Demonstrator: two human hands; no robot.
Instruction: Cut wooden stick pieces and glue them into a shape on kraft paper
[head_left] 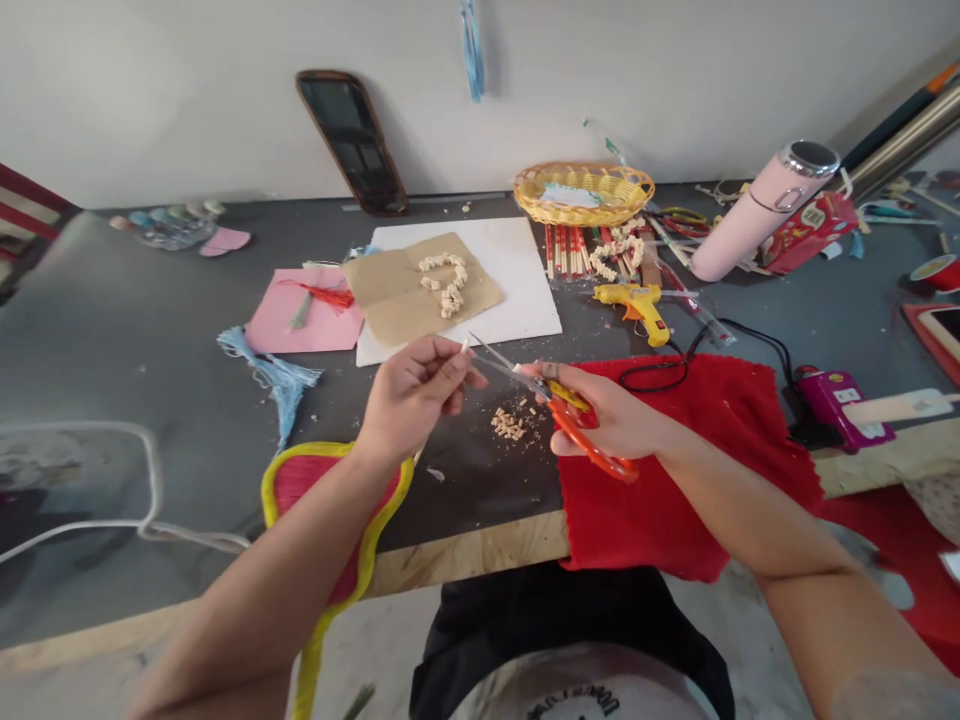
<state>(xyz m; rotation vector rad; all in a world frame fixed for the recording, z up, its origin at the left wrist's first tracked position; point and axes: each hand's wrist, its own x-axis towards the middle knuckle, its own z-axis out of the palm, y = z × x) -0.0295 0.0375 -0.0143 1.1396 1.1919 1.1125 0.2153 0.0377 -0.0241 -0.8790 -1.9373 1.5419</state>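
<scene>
My left hand (412, 395) is pinched on a thin pale stick (463, 348) that points up and right, above the dark table. My right hand (611, 415) grips orange-handled scissors (555, 400); their open blades reach left to the stick's tip. Below the blades lies a small pile of cut stick pieces (508, 424) on the table. Farther back, a brown card (421, 286) carries more such pieces set in a curved shape (445, 283).
A red cloth (697, 470) lies under my right forearm. A yellow glue gun (636, 304) with black cord, chopsticks (568, 250), a yellow basket (583, 192), a pink bottle (765, 210), pink paper (300, 315), blue tassel (270, 372) and a yellow-rimmed red mat (315, 480) surround the spot.
</scene>
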